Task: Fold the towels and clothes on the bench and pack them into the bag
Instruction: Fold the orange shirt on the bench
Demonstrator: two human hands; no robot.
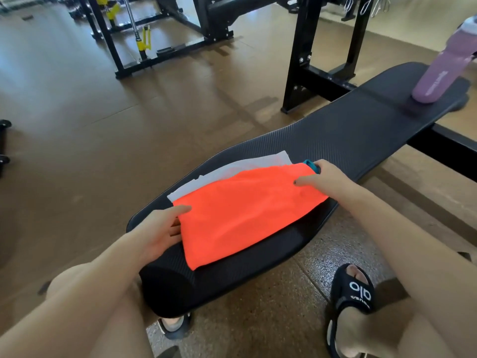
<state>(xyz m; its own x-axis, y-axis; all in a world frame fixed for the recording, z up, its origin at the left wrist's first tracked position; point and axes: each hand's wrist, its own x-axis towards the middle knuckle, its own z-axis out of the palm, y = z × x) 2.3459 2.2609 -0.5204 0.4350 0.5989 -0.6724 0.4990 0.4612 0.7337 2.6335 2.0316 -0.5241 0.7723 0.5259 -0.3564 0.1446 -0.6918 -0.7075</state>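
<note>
A bright orange cloth (242,213) lies folded flat on the near end of the black padded bench (348,135). Under it a white cloth (232,169) sticks out along the far side. My left hand (157,231) holds the orange cloth's left edge, thumb on top and fingers tucked under. My right hand (322,178) grips its right end, thumb lying on the fabric. A small teal piece (309,165) shows at my right fingertips. No bag is in view.
A purple water bottle (444,71) stands on the bench's far end. Black rack frames (304,60) and gym machines stand behind on the brown floor. My knees and sandalled feet (353,295) straddle the bench's near end.
</note>
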